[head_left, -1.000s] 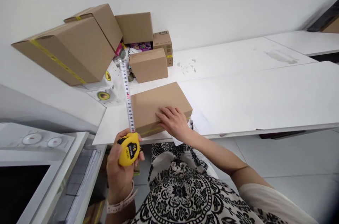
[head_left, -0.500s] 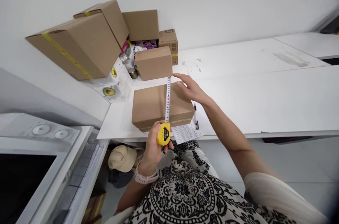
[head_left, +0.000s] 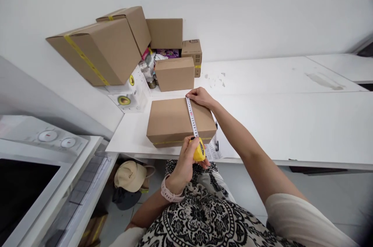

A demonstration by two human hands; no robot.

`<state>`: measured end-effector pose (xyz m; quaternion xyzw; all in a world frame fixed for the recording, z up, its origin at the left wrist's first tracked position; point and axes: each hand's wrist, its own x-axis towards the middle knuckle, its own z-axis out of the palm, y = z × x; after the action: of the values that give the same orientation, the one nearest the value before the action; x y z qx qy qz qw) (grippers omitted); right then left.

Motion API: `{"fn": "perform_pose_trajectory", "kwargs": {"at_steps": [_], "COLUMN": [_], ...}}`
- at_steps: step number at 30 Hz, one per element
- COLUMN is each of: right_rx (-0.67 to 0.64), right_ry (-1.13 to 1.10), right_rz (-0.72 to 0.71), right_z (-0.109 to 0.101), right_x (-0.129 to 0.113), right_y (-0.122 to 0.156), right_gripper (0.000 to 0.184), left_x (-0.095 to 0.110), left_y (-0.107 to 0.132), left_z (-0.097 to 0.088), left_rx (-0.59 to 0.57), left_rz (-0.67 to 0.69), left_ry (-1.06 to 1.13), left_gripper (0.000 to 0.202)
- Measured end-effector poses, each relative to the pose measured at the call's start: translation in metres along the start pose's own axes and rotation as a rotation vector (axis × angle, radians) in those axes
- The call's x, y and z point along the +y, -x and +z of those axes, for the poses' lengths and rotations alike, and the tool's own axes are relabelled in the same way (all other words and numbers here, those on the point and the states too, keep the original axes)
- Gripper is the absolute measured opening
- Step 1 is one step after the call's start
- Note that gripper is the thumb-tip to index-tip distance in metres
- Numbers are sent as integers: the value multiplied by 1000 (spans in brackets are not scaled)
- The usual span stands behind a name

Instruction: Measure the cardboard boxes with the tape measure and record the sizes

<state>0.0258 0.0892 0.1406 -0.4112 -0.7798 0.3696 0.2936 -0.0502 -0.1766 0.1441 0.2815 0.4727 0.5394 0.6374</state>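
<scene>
A flat brown cardboard box [head_left: 171, 120] lies near the front edge of the white table [head_left: 276, 122]. My left hand [head_left: 186, 159] grips a yellow tape measure [head_left: 199, 153] at the box's near edge. Its white blade [head_left: 191, 116] runs across the box top to the far edge. There my right hand [head_left: 199, 97] pinches the blade's tip against the box. A printed paper sheet [head_left: 211, 151] and a pen [head_left: 216, 144] stick out from under the box at its right.
Several cardboard boxes [head_left: 101, 52] are stacked at the back left against the wall, with a white carton [head_left: 128, 95] and a smaller box [head_left: 175, 72] beside them. A white appliance [head_left: 43, 161] stands at left. A beige cap [head_left: 131, 175] lies below the table.
My right hand took the blade's tip and pressed it to the box's far edge. My left hand drew the tape case to the near edge, laying the blade flat on the box.
</scene>
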Motion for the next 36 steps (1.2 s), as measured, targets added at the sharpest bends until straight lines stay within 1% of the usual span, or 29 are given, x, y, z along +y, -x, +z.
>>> {"fn": "perform_pose_trajectory", "kwargs": {"at_steps": [4,12,17,24,36], "right_rx": [52,52,55,63,61], "right_ry": [77,80,69,64,75], "right_rz": [30,62,59,67,68], "right_z": [2,3,3,3,3], "right_x": [1,4,5,4,5], "right_y": [-2,-4,-4,-3,-5], "right_gripper": [21,19,20,19,19], "left_x": [2,3,2,3,2], "left_y": [-5,-1,3,4,4], "left_z": [0,-1,-4,-10,-11], "left_rx": [-12,-12,-44,1,3], "left_rz": [11,-23,-24,-10,-9], "left_ry": [14,9,17,6,-6], "left_gripper": [51,56,57,55,58]}}
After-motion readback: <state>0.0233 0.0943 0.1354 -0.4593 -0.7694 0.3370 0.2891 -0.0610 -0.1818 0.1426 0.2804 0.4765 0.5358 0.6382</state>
